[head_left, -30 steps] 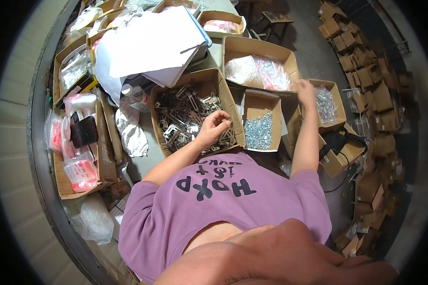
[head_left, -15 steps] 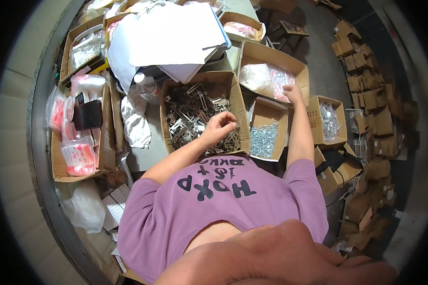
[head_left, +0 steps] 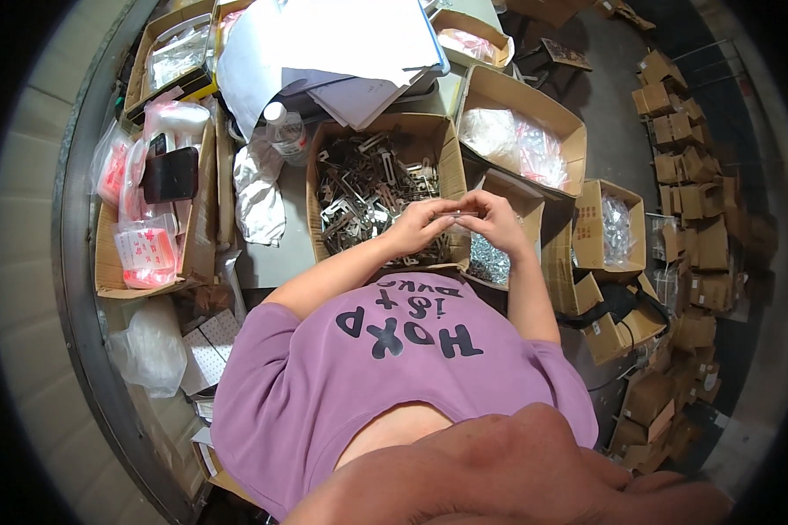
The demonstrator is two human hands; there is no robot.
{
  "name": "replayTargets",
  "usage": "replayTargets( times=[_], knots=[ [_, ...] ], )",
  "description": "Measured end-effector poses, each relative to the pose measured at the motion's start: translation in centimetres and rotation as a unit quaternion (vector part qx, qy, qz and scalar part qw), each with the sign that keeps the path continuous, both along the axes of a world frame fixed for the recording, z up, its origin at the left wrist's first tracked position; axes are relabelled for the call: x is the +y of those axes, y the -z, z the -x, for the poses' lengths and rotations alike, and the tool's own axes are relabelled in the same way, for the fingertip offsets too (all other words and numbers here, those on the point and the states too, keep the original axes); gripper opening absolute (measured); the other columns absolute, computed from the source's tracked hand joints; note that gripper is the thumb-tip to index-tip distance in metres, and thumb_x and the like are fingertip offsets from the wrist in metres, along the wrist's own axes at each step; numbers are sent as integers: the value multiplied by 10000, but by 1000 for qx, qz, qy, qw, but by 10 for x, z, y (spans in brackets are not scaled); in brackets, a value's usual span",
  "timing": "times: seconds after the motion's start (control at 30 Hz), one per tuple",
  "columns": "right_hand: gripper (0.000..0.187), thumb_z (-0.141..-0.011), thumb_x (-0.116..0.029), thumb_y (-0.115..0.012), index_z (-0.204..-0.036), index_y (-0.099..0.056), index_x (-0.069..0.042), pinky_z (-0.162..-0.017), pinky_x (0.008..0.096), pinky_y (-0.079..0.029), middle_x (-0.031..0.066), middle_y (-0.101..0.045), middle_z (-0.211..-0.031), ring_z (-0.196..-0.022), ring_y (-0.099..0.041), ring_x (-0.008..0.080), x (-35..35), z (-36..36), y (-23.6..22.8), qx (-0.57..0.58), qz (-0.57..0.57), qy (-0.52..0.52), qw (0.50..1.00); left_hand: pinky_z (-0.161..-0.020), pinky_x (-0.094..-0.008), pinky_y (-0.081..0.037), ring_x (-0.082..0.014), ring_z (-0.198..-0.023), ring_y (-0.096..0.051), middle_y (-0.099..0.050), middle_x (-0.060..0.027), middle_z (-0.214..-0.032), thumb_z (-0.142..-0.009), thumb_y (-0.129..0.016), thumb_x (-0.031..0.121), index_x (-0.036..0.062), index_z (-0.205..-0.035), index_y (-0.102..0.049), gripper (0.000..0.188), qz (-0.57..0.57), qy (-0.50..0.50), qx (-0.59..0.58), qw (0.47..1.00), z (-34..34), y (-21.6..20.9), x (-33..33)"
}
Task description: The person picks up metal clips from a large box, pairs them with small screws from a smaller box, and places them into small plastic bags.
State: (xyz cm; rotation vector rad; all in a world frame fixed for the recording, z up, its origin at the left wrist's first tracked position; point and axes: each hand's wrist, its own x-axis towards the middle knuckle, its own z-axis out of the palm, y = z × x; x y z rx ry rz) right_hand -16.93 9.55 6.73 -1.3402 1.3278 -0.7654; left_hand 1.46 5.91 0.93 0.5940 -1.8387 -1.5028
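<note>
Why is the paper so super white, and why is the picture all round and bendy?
Head view: bright light washes out the white papers; head view: the fisheye lens curves the long grey strip at left and leaves black corners; head view: what's between the left hand and right hand is too small to tell.

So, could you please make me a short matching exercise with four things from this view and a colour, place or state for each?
Things:
1. Dark phone
2. Shirt
3. Bottle
4. Right hand

Descriptions:
A. Clear, with a white cap
B. At a piece of thin clear plastic, close to the left hand
C. Lying on bagged items
D. Purple

Right pairs: 1-C, 2-D, 3-A, 4-B
</note>
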Motion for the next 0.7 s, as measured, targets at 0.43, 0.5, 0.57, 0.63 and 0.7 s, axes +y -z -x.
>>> replayTargets(
  times=[0.43,0.5,0.57,0.63,0.7],
  knots=[
    [217,-740,-83,-698,-911,-585,-13,-601,202,-424,-2,-588,-787,-673,-515,52,17,3,8,3,85,128,988,-582,-201,-431,-48,-656,-542,-623,-22,-701,-756,-712,106,14,-687,-604,158,-179,-51,7,982,-5,11,-3],
    [175,-748,-81,-685,-878,-602,1,-583,201,-407,5,-593,-768,-653,-502,53,19,-1,2,14,103,133,986,-587,-200,-432,-51,-667,-546,-628,-27,-726,-747,-719,104,4,-699,-607,157,-155,-60,28,986,0,15,-1],
    [170,-751,-90,-680,-875,-609,4,-582,205,-410,17,-599,-770,-651,-510,62,21,-6,-11,54,113,111,986,-587,-208,-424,-62,-668,-537,-616,-33,-759,-731,-728,94,-13,-740,-622,151,-150,-61,44,986,2,16,-2],
    [168,-754,-100,-675,-871,-617,6,-581,209,-412,29,-606,-771,-648,-519,70,22,-10,-21,94,122,89,984,-579,-212,-415,-63,-649,-522,-599,-29,-738,-723,-734,97,-9,-740,-625,153,-127,-66,12,990,-3,13,-2],
    [182,-760,-123,-665,-885,-626,4,-594,237,-431,68,-624,-794,-672,-559,113,22,-16,-28,122,150,64,979,-571,-217,-407,-65,-631,-507,-583,-25,-718,-716,-739,101,-5,-741,-628,156,-104,-71,-19,992,-7,14,-4]
  ],
)
